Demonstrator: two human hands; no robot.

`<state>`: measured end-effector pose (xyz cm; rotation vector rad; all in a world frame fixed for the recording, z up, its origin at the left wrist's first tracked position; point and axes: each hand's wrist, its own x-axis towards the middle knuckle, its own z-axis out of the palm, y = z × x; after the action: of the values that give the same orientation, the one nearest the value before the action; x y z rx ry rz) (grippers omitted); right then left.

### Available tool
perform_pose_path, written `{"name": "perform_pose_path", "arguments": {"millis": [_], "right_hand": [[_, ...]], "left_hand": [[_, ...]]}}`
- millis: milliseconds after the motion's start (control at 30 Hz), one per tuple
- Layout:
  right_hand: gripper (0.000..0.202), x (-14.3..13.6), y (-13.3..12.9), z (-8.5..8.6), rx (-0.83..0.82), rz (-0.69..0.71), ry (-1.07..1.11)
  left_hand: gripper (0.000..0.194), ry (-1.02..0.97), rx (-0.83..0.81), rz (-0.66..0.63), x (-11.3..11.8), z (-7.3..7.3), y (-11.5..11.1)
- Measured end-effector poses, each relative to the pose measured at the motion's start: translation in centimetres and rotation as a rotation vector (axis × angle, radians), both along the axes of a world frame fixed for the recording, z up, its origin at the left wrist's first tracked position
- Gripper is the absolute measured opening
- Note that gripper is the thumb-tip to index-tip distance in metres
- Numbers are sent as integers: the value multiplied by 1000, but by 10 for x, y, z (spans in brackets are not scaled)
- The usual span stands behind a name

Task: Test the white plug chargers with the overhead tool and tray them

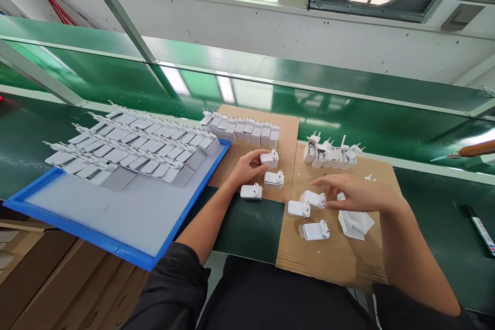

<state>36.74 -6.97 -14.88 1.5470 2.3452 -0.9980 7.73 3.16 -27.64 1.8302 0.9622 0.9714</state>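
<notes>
My left hand (247, 164) rests on a brown cardboard sheet (286, 139), its fingers closed around a white plug adapter (269, 158). Two more white adapters lie close by, one (274, 179) just right of it and another (251, 191) on the green belt. My right hand (358, 192) hovers with spread fingers over a second cardboard sheet (332, 258), fingertips next to a white adapter (314, 199). Further adapters (298, 208) (316, 230) lie below it. It holds nothing.
A blue tray (96, 237) at the left carries several rows of white adapters (131, 147). A row of adapters (242, 129) stands at the back of the cardboard and a heap (330, 153) at the right. A marker (481, 229) lies far right. Cardboard boxes (46, 278) sit below.
</notes>
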Motion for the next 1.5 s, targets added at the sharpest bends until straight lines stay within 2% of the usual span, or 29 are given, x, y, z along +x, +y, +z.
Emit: {"name": "perform_pose_path", "arguments": {"millis": [167,333,467,533,700,800,867,967,1033,1067,1200,1267,1400,1500], "right_hand": [[54,7,-24,-24,-11,-94,130],[42,-3,-29,-49,67,-178,199],[31,-6,-23,-58,131,-202,247],[31,-8,-15,-59,154,-170,250],[34,-27,14,-57,126,27,279],[37,-39,23,-58,126,74,284],[41,-43,25,-61,121,58,296],[46,-41,26,-65,65,24,346],[49,-40,27,-70,43,7,395],[50,-41,28,-72,37,-1,426],[72,-52,33,-87,59,-61,511],[79,-58,35,-94,95,-92,511],[73,-66,39,-100,167,-123,538],[73,-64,41,-98,147,-122,598]], "left_hand": [[32,42,241,-23,0,-1,4],[27,86,266,25,-3,-3,4],[27,107,252,48,-4,-2,2],[28,90,238,47,-3,-2,1],[30,67,165,66,3,-3,0],[39,68,73,42,-7,8,-2],[47,99,3,14,-23,21,-9],[51,199,-60,-92,-49,37,-32],[54,260,-63,-145,-59,39,-52],[52,284,-55,-132,-61,36,-63],[30,302,-18,35,-53,18,-98],[28,285,-14,54,-43,11,-107],[26,288,43,56,-20,7,-112],[22,309,150,75,-5,5,-106]]}}
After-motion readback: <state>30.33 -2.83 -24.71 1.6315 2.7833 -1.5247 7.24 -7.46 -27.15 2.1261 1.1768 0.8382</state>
